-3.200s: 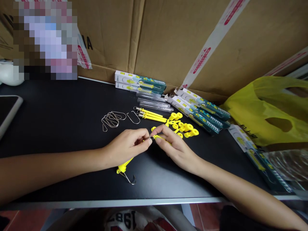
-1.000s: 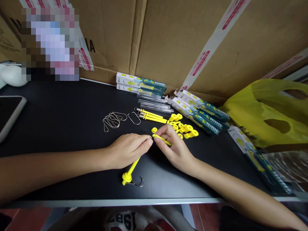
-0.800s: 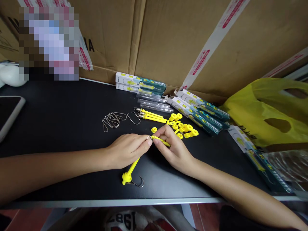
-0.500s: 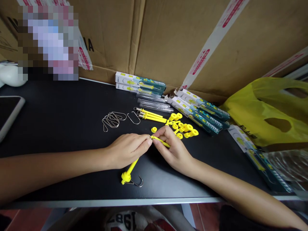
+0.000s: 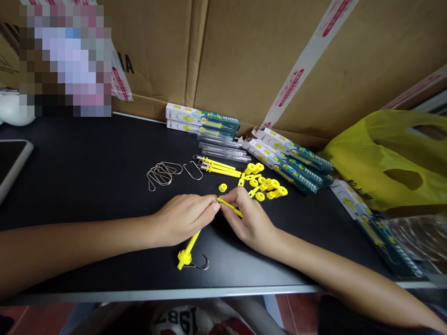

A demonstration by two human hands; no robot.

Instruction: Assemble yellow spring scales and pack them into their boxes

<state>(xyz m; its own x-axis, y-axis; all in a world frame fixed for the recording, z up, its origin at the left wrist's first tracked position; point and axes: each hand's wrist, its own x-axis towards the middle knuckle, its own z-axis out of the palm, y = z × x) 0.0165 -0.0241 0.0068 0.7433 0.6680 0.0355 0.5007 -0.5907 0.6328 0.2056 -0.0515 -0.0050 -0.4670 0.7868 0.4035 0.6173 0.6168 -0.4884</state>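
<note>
My left hand (image 5: 186, 216) is closed, thumb and forefinger pinching at a small wire ring (image 5: 214, 200). From under that hand a yellow spring scale rod (image 5: 193, 243) slants down to a yellow end cap (image 5: 183, 258), where a metal hook (image 5: 205, 263) sticks out; the rod's upper part is hidden by the hand. My right hand (image 5: 253, 218) pinches a slim yellow plastic piece (image 5: 232, 208), its tip right beside the ring. Whether tip and ring are linked I cannot tell. Just beyond the fingertips lies a small yellow collar (image 5: 222, 187).
Loose metal hooks (image 5: 162, 174) lie left of several yellow rods (image 5: 221, 168). Yellow caps (image 5: 270, 184) and clear tubes (image 5: 223, 151) are behind my right hand. Printed boxes (image 5: 202, 122) line the cardboard; a yellow bag (image 5: 377, 158) is at right, a phone-like device (image 5: 14, 163) at left.
The slim yellow piece in my right hand has tilted slightly, and its tip sits slightly apart from my left fingertips, showing more of the ring. Both hands otherwise stay in place.
</note>
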